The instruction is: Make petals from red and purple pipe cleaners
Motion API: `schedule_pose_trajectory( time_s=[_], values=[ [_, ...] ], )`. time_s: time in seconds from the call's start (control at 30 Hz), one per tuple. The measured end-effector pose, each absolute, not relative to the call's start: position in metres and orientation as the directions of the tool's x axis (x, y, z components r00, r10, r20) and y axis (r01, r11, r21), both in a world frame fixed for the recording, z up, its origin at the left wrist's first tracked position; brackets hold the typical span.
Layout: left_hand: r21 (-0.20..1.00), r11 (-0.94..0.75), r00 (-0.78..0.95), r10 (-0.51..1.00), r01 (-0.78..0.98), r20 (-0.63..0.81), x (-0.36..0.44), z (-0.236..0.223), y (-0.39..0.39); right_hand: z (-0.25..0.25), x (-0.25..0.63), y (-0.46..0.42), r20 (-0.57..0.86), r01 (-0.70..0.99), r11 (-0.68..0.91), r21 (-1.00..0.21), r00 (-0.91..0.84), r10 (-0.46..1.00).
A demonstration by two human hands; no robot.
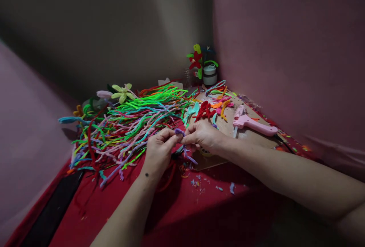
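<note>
Between my two hands is a purple pipe cleaner [179, 131], bent into a small loop at the top, with a loose end hanging below. My left hand [161, 148] pinches it between thumb and forefinger from the left. From the right, my right hand [203, 136] closes on it too, its fingertips nearly touching the left ones. Just behind the hands lie red pipe-cleaner petals [204, 111] and turquoise ones [191, 113]. A dark-handled tool, partly hidden, lies beneath the hands.
A large heap of coloured pipe cleaners [137, 119] covers the left. A pink glue gun [253, 123] rests on the cardboard [248, 137] at right. Pipe-cleaner flowers [196, 60] stand by a small jar [210, 75] in the corner. Fluff scraps litter the red cloth [182, 205].
</note>
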State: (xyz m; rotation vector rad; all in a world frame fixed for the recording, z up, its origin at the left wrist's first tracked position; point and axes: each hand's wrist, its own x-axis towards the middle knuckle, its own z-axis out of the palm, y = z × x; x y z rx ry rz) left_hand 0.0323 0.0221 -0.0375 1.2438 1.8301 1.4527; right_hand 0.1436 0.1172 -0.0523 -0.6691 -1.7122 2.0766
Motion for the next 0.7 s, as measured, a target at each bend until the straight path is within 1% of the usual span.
schedule_pose_trajectory(
  time_s=[0.07, 0.2, 0.3, 0.4, 0.57, 0.7],
  values=[
    [0.948, 0.012, -0.470, 0.870, 0.319, 0.147, 0.031, -0.038, 0.022, -0.052, 0.144, 0.116, -0.116, 0.001, -0.197, -0.980, -0.815, 0.568],
    [0.991, 0.071, -0.346, 0.938, 0.114, -0.027, 0.024, -0.037, 0.022, -0.053, 0.145, 0.116, -0.078, -0.047, -0.211, -0.976, -0.832, 0.549],
    [0.995, 0.096, -0.309, 0.946, -0.010, -0.095, 0.021, -0.035, 0.022, -0.054, 0.146, 0.116, -0.067, -0.058, -0.217, -0.975, -0.846, 0.529],
    [0.993, 0.106, -0.315, 0.942, -0.049, -0.116, 0.022, -0.035, 0.022, -0.055, 0.146, 0.116, -0.063, -0.072, -0.236, -0.969, -0.853, 0.518],
    [0.990, 0.136, -0.350, 0.927, -0.032, -0.138, 0.025, -0.037, 0.023, -0.056, 0.144, 0.114, -0.089, -0.074, -0.260, -0.963, -0.823, 0.561],
    [0.988, 0.136, -0.326, 0.933, -0.068, -0.151, 0.027, -0.036, 0.023, -0.056, 0.145, 0.113, -0.096, -0.076, -0.278, -0.958, -0.827, 0.554]
  ],
)
